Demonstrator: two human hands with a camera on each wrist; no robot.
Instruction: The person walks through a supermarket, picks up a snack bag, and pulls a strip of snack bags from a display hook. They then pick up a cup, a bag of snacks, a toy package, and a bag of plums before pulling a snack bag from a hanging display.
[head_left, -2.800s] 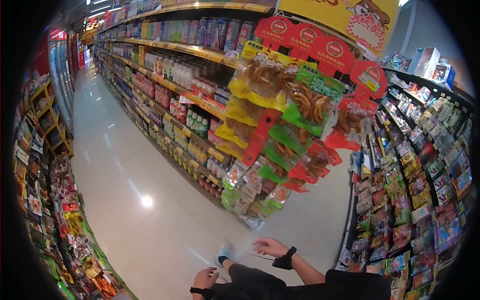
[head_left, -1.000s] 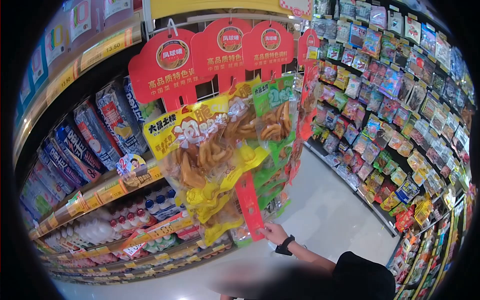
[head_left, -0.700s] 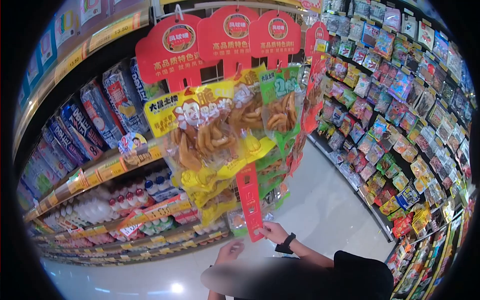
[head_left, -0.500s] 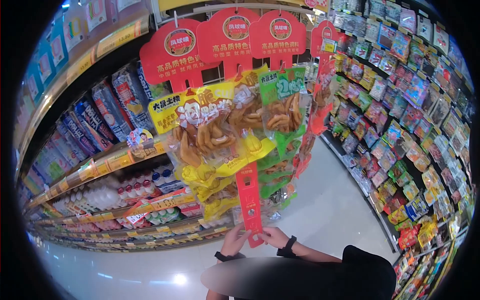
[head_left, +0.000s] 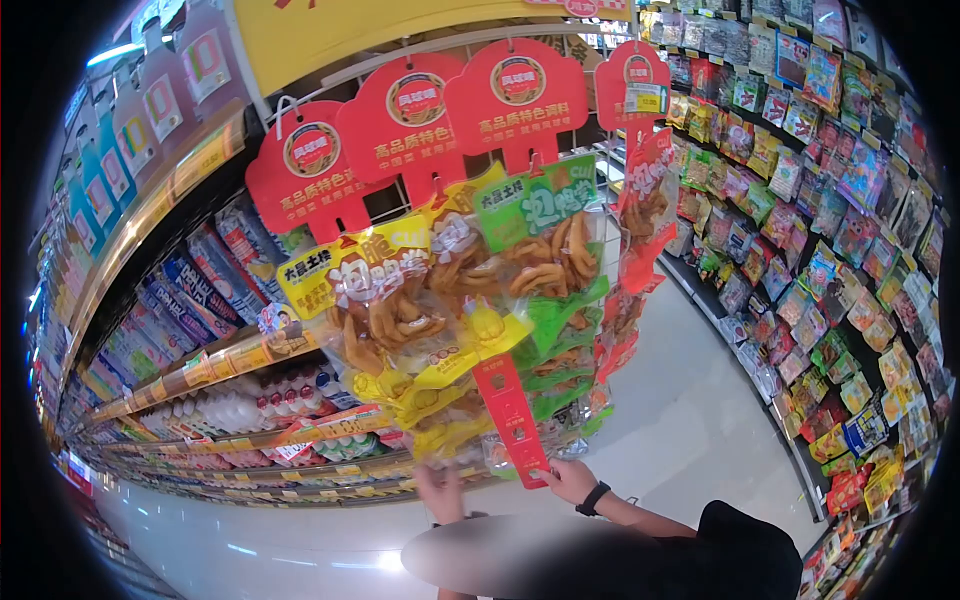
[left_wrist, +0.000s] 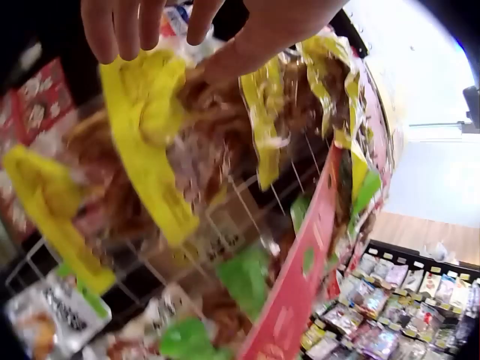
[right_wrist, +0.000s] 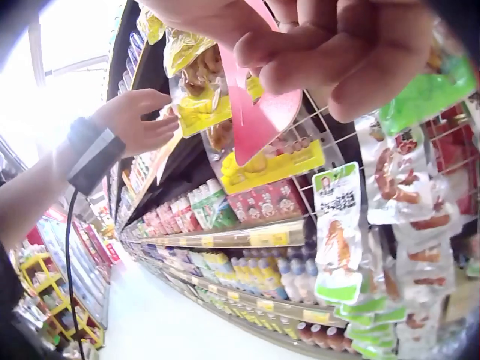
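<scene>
My right hand [head_left: 573, 482] pinches the lower end of a red cardboard hang strip [head_left: 510, 425], which slants down from a snack display. Beside it on the left, my left hand [head_left: 440, 493] has loose fingers and holds nothing. In the left wrist view its fingers [left_wrist: 201, 19] are right at the yellow snack packets [left_wrist: 154, 142]. Yellow-topped packets of brown snacks [head_left: 395, 310] hang on the strip's left, and a green packet [head_left: 545, 265] on its right. The right wrist view has the strip [right_wrist: 259, 120] bent below the curled fingers of the right hand [right_wrist: 337, 52].
Large red header cards [head_left: 415, 110] hang from a white wire rack above the packets. Shelves of bottles [head_left: 230, 405] and drink cartons stand at left. A wall of bagged snacks [head_left: 800, 300] runs along the right, with pale floor [head_left: 690, 440] between. Small white-green packets [right_wrist: 337, 232] hang low.
From standing back, I have come up to the display, and my right hand has taken hold of the red strip. My left hand rose to the strip, then moved away left.
</scene>
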